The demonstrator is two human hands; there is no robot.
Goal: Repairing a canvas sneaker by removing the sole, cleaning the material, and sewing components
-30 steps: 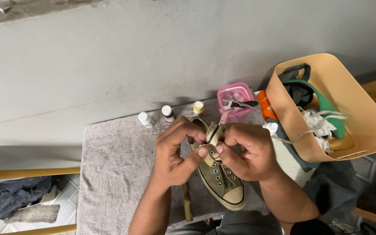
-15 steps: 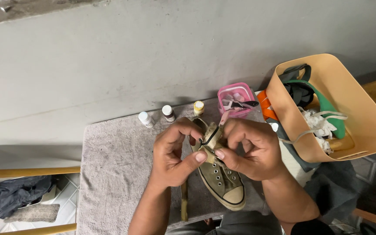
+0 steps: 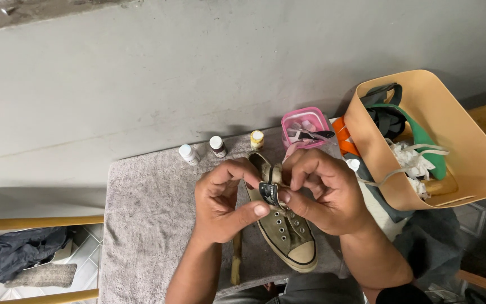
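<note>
Fingers (image 3: 296, 169) of the right hand (image 3: 324, 194) are curled over the top of an olive canvas sneaker (image 3: 285, 228), pinching its dark-patched tongue (image 3: 268, 193); a second ago they sat a little further to the right, so the grip has closed in on the tongue. Opposite them, the left hand (image 3: 220, 202) has its fingers wrapped round the heel end with the thumb stretched across toward the eyelets, clamped on the shoe as before. That the sneaker has barely shifted suggests the work is fine handling at the tongue rather than moving the shoe.

Going by size: a grey towel (image 3: 147, 225) covers the bench and carries everything. At the right stands a tan tub (image 3: 479, 163) holding green and dark cloth and white rags. The sneaker lies at the middle of the towel, rubber toe cap pointing toward the person, empty eyelets showing. Behind it sits a pink tub (image 3: 305, 126) with small tools. A wooden-handled tool (image 3: 235, 262) lies just beside the left wrist. Three small capped bottles (image 3: 217, 146) stand in a row near the wall.
</note>
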